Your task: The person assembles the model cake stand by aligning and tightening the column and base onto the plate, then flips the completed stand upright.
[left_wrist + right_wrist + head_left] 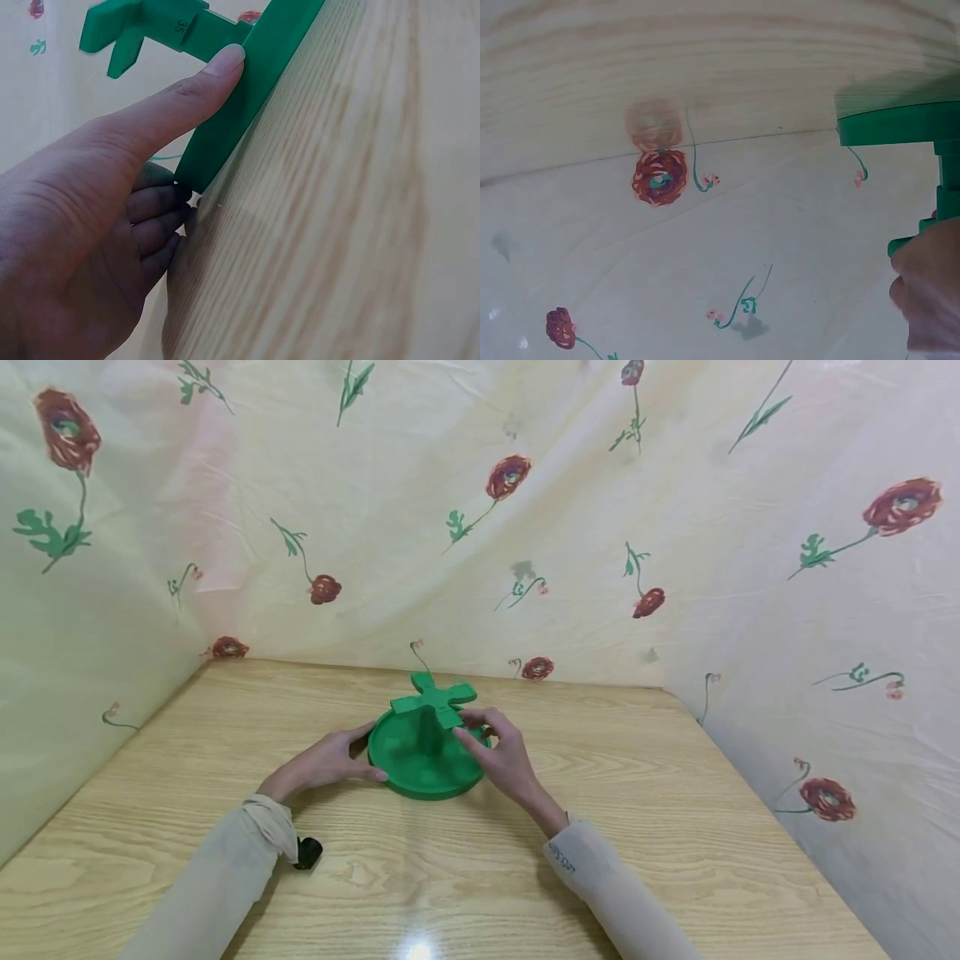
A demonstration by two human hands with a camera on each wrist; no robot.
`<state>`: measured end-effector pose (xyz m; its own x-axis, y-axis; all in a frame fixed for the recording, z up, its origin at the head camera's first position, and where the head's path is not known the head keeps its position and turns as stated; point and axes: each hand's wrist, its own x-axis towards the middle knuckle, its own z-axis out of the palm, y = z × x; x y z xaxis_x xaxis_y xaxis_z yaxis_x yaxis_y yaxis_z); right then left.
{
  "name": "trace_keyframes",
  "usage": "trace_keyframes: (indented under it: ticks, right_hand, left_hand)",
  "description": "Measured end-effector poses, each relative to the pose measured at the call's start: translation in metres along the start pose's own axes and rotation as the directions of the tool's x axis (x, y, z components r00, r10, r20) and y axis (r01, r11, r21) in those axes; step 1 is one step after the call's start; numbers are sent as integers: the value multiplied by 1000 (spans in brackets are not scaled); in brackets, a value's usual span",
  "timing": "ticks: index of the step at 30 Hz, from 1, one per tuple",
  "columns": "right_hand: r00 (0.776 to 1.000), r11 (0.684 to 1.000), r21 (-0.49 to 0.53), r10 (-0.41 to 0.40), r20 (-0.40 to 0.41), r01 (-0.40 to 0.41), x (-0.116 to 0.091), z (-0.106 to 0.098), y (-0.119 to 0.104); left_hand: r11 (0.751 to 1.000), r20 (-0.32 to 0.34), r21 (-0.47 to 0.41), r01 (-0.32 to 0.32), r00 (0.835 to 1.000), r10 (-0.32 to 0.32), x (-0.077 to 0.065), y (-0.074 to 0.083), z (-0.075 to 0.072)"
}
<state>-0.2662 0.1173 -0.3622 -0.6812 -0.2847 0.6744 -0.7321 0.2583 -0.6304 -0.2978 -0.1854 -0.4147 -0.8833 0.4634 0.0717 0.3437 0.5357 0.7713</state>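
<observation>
A green round tray-like base (397,756) with a raised rim stands on the table, and a short post rises from its middle. On top of the post is a green four-armed cross piece (435,697). My left hand (330,762) holds the left side of the base, its thumb (225,60) on the rim wall and its fingers round the far side. With thumb and fingers my right hand (504,756) grips the near right arm of the cross piece. The number 35 shows on the post side in the left wrist view. In the right wrist view the fingertips are mostly hidden.
The wood-grained table (660,827) reaches back to a flower-printed cloth (390,552) that hangs behind it and along both sides. A small black object (308,853) sits at the left sleeve cuff.
</observation>
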Motion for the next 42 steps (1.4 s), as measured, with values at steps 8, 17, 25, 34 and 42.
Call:
trace_keyframes:
  ticks: [8,17,25,34,42]
  right_hand:
    - [984,994,-89,-77,-163,63,4,-3,2]
    - [990,997,-73,16,-138,-27,10,-5,12]
    - [996,996,-25,85,-30,-86,13,-6,20]
    - [995,994,-41,97,-31,-98,12,-6,20]
    - [997,997,-46,58,-46,-60,8,-1,54]
  left_hand:
    - [1000,2,2,-6,1000,6,-1,-1,0]
    - [1000,5,-3,6,1000,-6,1,-2,1]
    - [1000,3,6,5,1000,-5,0,-2,0]
    - [1000,7,12,0,1000,0,0,-1,-1]
    - [1000,9,-4,8,1000,-8,0,-1,-1]
